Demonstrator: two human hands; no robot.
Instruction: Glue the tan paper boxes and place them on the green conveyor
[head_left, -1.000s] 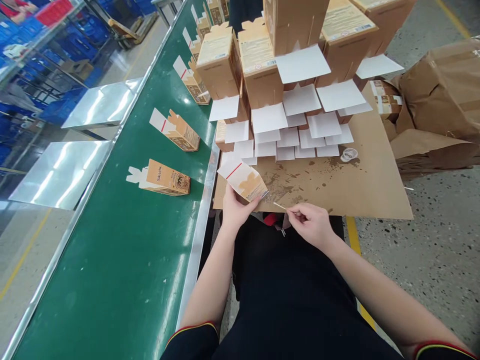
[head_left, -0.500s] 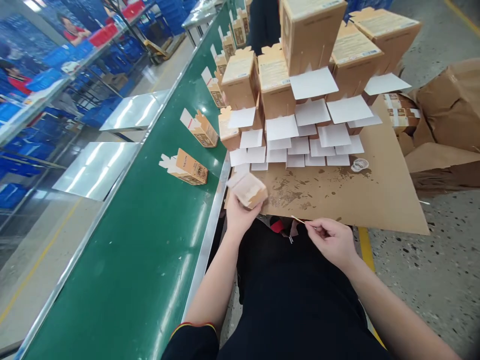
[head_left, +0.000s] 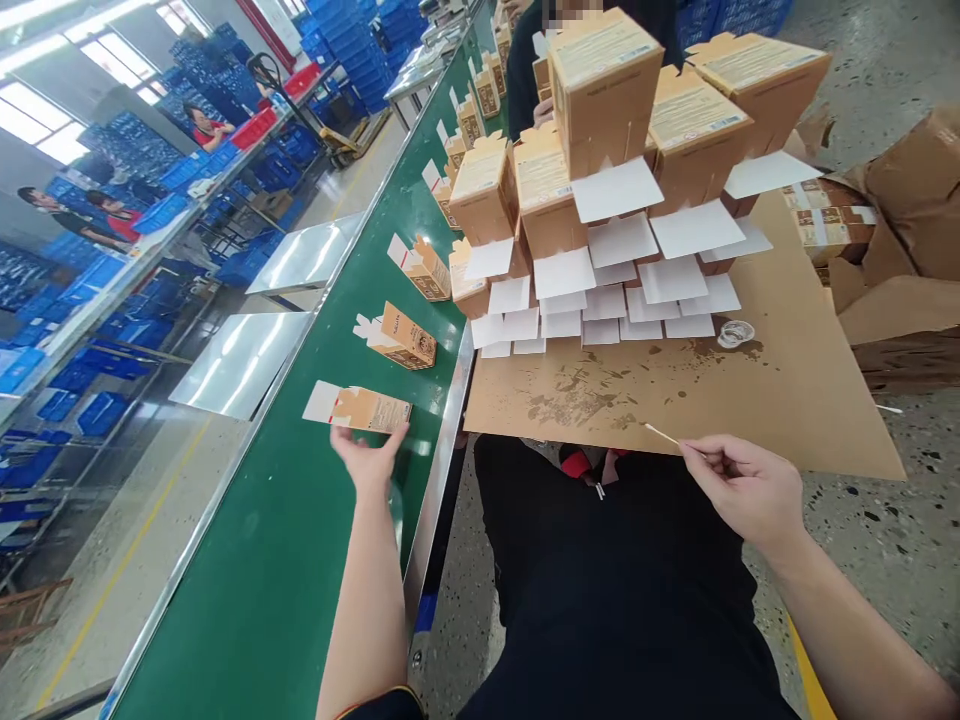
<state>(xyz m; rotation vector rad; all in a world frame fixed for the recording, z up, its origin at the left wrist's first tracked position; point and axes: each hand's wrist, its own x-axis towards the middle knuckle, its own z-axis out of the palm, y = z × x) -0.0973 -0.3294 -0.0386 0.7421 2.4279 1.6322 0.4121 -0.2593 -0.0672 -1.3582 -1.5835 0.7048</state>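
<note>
My left hand (head_left: 366, 460) is over the green belt, its thumb and fingers spanning a small brown cardboard box (head_left: 375, 410). That box has a raised white flap pointing left. My right hand (head_left: 742, 485) pinches a cotton swab (head_left: 661, 433) in front of the brown board's near edge, with the tip pointing left. Beyond the left hand, another open carton (head_left: 405, 338) stands on the belt, with more in a row behind it. Stacked boxes (head_left: 604, 100) with white flaps (head_left: 619, 190) hanging toward me fill the back of the board.
A green conveyor belt (head_left: 247, 560) with a metal edge runs along my left. Wet spots mark the brown board (head_left: 810, 400), where a small clear round dish (head_left: 735, 334) sits. A large torn carton (head_left: 915, 210) stands right. Another person (head_left: 525, 80) is behind the stack.
My left hand has carried the small box left, from over the board's edge onto the belt. My right hand, still pinching the swab, appears farther right. The view has shifted somewhat.
</note>
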